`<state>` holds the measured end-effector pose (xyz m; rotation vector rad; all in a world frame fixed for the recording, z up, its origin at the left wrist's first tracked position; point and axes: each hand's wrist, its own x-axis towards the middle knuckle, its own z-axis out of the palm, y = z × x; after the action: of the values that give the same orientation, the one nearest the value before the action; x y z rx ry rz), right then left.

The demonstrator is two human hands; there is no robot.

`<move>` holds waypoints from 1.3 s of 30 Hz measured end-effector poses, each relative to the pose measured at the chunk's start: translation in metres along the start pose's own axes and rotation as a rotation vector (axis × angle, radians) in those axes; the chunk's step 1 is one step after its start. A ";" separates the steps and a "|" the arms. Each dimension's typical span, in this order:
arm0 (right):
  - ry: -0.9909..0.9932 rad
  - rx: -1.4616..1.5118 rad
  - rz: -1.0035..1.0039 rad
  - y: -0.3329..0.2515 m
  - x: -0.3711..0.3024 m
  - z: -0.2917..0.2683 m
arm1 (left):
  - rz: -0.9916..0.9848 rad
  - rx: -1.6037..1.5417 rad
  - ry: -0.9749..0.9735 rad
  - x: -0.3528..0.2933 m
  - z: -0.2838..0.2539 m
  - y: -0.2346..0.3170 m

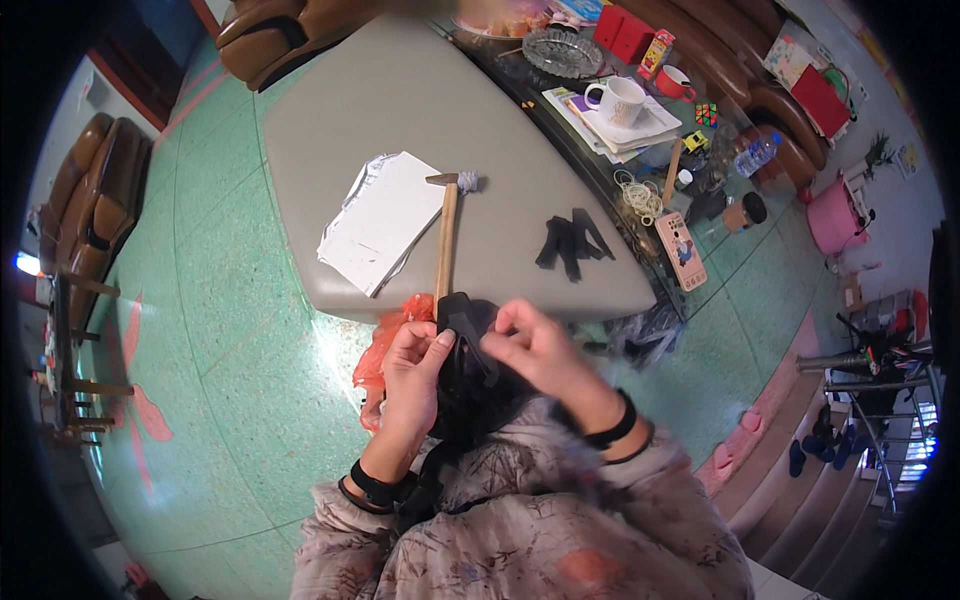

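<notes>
My left hand (413, 365) is closed, thumb and fingers pinching a black looped piece (457, 318) that looks like a strap or flap. Below it in my lap lies a larger black item (470, 400) whose kind I cannot make out. Just right of the loop, my right hand (545, 352) has its fingers curled in a pinch; what it holds, if anything, is too small to tell. Beyond my hands a wooden-handled hammer (447, 240) lies on the grey padded seat (350, 110), beside a stack of white sheets (383, 222). Several black strips (573, 243) lie to the right.
An orange-red plastic bag (375, 360) hangs near my left wrist. At the right, a dark table holds a white mug (616, 101) on papers, a glass ashtray (562, 53), a phone (681, 252), rubber bands (638, 195) and a bottle (757, 155). Steps (800, 500) are at lower right.
</notes>
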<state>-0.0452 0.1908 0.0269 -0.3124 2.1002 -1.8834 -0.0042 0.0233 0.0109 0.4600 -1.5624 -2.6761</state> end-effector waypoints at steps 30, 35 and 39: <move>-0.059 0.240 0.148 0.031 -0.004 0.008 | 0.269 0.687 -0.236 -0.010 0.000 0.010; -0.034 0.050 0.078 0.026 -0.007 0.007 | 0.449 0.949 -0.302 -0.007 -0.002 0.013; -0.028 -0.075 0.037 0.016 -0.011 0.006 | 0.195 0.669 -0.250 -0.007 -0.012 0.003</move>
<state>-0.0323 0.1910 0.0117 -0.3127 2.1468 -1.7734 0.0056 0.0125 0.0092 -0.0423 -2.4195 -2.0760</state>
